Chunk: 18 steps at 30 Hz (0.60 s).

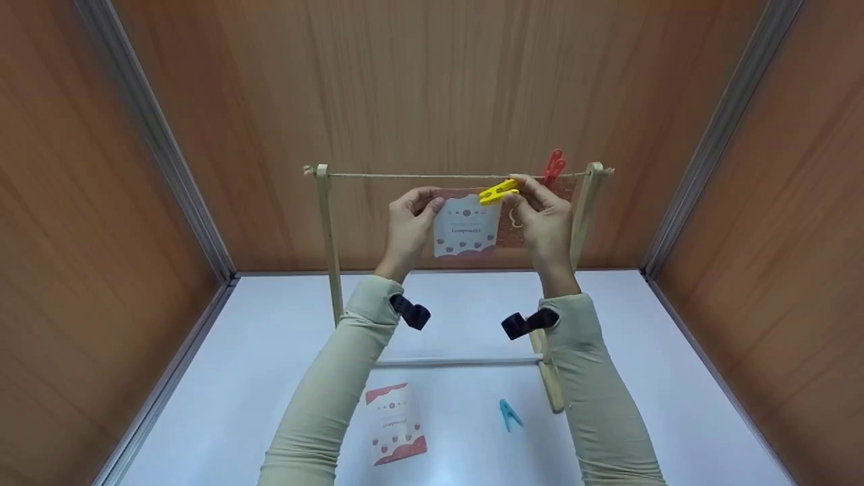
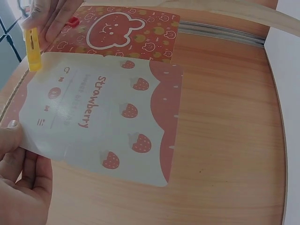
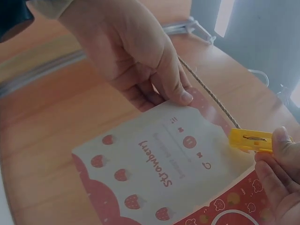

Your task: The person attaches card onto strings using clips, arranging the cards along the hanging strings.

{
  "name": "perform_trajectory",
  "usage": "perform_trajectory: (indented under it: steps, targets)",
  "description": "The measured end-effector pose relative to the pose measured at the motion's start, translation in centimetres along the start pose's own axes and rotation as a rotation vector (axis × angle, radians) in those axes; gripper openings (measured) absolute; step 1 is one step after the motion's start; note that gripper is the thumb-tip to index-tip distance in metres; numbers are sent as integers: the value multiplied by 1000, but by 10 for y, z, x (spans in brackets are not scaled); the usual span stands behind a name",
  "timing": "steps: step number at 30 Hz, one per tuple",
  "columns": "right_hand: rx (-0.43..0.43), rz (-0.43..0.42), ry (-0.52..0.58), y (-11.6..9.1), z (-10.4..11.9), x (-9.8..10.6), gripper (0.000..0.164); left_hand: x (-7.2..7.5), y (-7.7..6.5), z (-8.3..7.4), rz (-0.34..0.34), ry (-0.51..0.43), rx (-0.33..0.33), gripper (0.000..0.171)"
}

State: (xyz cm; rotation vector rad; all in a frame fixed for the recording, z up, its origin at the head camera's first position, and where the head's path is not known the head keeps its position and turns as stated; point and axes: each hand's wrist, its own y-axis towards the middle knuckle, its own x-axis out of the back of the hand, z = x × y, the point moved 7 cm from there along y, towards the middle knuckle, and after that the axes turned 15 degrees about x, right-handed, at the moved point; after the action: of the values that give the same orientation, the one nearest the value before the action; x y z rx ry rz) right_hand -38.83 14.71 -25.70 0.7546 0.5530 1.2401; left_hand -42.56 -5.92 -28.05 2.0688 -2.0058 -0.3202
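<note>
Wood-grained walls, three of them, stand around the white surface in your head view. One cord spans two wooden posts. Your two hands are apart: your left hand pinches the upper left corner of one strawberry card, just below the cord, and your right hand pinches one yellow clothespin at the upper right corner. One red clothespin sits on the cord above one red card, partly behind the held one. A second strawberry card and one blue clothespin lie on the surface, well apart.

From your left wrist, you see five printed strawberries on the held card, and the yellow clothespin's tip overlapping its corner.

From your right wrist, the cord runs to that tip; whether it grips the cord, you cannot tell.
</note>
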Motion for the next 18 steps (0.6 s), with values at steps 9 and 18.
perform_trajectory:
  steps: [9, 18]
  targets:
    - [8, -77, -5, 6, 3, 0, 31, 1, 3, -5, -17, 11, -10, 18]
    - [76, -133, -21, 14, 12, -1, 29, -1, 6, -7, -16, 22, 0, 19]
